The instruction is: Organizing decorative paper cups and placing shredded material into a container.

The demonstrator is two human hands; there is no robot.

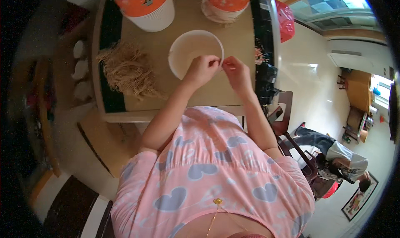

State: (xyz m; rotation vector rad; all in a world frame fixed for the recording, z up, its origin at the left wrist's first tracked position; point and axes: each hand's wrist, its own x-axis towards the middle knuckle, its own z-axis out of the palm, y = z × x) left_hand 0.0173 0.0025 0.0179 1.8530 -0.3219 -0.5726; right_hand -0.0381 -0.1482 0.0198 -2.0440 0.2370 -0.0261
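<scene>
A white round paper tub stands open on the brown table top, in front of me. My left hand is over the tub's near right side, its fingers pinched together. Just outside the rim, my right hand is closed in a pinch too, its fingertips almost meeting those of the left. Whatever lies between the fingertips is too small to make out. To the left spreads a loose, tangled heap of tan twine, with strands trailing toward my left forearm.
Two stacks of orange-and-white paper tubs, one at far left and one at far right, stand beyond the open tub. Small black items line the table's right edge. A dark wooden chair and a seated person are farther right.
</scene>
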